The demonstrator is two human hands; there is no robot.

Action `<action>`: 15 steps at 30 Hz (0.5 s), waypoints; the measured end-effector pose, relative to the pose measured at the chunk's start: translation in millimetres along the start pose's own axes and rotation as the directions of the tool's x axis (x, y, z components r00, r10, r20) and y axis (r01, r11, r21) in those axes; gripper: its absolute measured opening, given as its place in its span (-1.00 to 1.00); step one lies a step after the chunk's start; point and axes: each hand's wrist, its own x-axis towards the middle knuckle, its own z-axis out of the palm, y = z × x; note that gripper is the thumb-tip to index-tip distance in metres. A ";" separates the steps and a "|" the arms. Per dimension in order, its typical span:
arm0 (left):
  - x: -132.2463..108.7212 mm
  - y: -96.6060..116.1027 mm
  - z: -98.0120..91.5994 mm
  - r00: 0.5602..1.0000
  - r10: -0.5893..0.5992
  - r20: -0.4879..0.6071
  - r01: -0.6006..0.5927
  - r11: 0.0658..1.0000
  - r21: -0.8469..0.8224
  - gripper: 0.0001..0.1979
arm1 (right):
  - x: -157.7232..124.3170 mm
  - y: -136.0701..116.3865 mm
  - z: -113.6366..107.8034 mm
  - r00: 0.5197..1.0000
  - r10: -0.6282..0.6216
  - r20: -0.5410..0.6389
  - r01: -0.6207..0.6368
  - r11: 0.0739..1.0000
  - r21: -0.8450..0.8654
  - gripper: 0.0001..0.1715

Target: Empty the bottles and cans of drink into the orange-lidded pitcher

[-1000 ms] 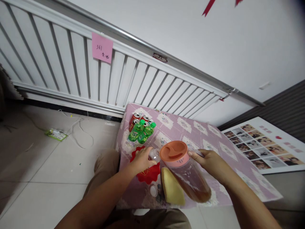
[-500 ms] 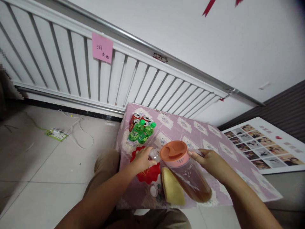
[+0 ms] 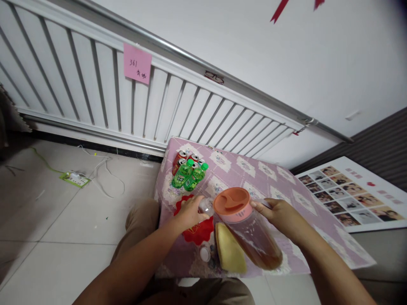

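Note:
My right hand (image 3: 281,214) grips the handle of a clear pitcher (image 3: 251,235) with an orange lid and brown liquid, tilted toward the left. My left hand (image 3: 190,212) is wrapped round a small clear bottle (image 3: 206,206) standing under the pitcher's lid edge. Both are over a low table covered with a pink patterned cloth (image 3: 254,178). A red paper cutout (image 3: 199,231) lies under the bottle. A small white cap (image 3: 205,254) rests near the table's front edge, beside a yellow sponge (image 3: 229,254).
Two green bottles (image 3: 187,174) and red cans (image 3: 179,160) stand at the table's far left corner. A white radiator (image 3: 111,97) with a pink note runs along the wall. A power strip (image 3: 75,179) with cables lies on the tiled floor. A photo board (image 3: 352,195) leans at right.

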 end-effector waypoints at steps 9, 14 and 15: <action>1.6 -2.0 1.7 1.000 -0.006 0.014 0.006 1.000 0.000 -0.28 | -2.4 -2.2 -1.4 0.999 -0.043 -0.002 0.043 0.998 0.049 -0.29; 1.4 -2.7 2.0 1.000 0.007 0.005 -0.007 1.000 -0.005 -0.29 | -3.1 -4.3 -1.7 0.999 -0.038 -0.003 0.038 0.998 0.049 -0.28; 1.2 -2.5 1.8 1.000 0.008 0.005 -0.008 1.000 -0.006 -0.29 | -2.8 -4.1 -1.6 0.999 -0.035 -0.006 0.035 0.998 0.045 -0.28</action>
